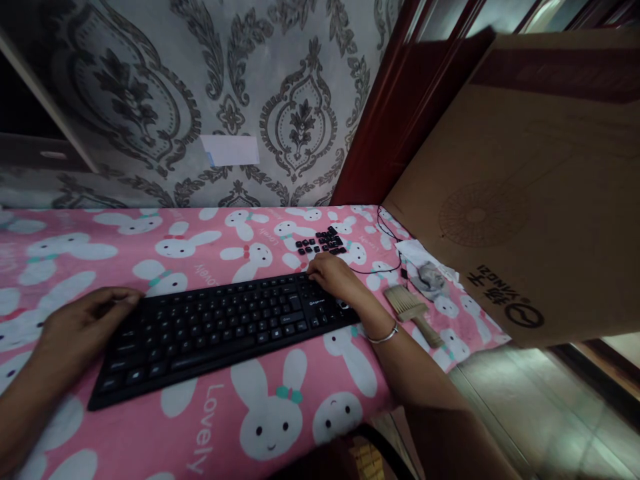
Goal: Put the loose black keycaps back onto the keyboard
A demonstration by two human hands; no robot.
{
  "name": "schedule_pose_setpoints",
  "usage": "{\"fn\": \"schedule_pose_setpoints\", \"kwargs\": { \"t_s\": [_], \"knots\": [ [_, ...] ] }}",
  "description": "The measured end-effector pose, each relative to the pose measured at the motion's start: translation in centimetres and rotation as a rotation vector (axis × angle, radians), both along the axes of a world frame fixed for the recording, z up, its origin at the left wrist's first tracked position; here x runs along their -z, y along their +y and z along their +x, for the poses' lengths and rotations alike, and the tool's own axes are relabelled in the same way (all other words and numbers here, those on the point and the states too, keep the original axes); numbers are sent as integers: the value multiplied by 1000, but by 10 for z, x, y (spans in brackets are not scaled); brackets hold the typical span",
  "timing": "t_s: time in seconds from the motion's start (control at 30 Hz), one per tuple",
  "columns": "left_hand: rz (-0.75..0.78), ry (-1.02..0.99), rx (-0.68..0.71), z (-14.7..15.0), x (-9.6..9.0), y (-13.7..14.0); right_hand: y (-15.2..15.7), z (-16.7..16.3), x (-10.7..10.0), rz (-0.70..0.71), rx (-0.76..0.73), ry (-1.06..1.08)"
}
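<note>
A black keyboard (220,327) lies slantwise on a table covered with a pink rabbit-print cloth (260,413). My left hand (80,330) rests at the keyboard's left end, fingers curled over its top corner. My right hand (335,277) lies on the keyboard's right end, where the keys look removed; its fingers point toward a small heap of loose black keycaps (323,242) on the cloth just beyond. A bracelet (383,337) circles my right wrist.
A wooden-handled brush (413,310) lies right of the keyboard, near a crumpled cloth (427,277) and a thin black cable (385,267). A large cardboard box (530,200) leans at the table's right edge. Patterned wall behind; floor at lower right.
</note>
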State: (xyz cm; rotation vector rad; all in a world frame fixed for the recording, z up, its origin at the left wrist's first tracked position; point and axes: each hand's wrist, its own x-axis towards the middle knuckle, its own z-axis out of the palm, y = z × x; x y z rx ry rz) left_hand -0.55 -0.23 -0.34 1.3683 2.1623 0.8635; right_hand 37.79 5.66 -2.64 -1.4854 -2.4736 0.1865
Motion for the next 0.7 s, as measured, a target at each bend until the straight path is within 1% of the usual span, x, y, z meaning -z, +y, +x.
{"fn": "schedule_pose_setpoints", "kwargs": {
  "t_s": [0.1, 0.23, 0.33, 0.53, 0.7],
  "knots": [
    [-47, -62, -32, 1, -1, 0, -3, -4, -2, 16, 28, -74],
    [-49, -80, -45, 5, -3, -2, -6, -7, -3, 42, 28, -128],
    [-56, -79, -36, 6, -3, -1, -4, -5, -3, 40, 11, -107],
    [-65, -57, -26, 6, -4, -1, 2, 3, -1, -9, 58, -38],
    [-70, -74, -43, 6, -5, -2, 2, 4, 2, 6, 24, 38]
  ]
}}
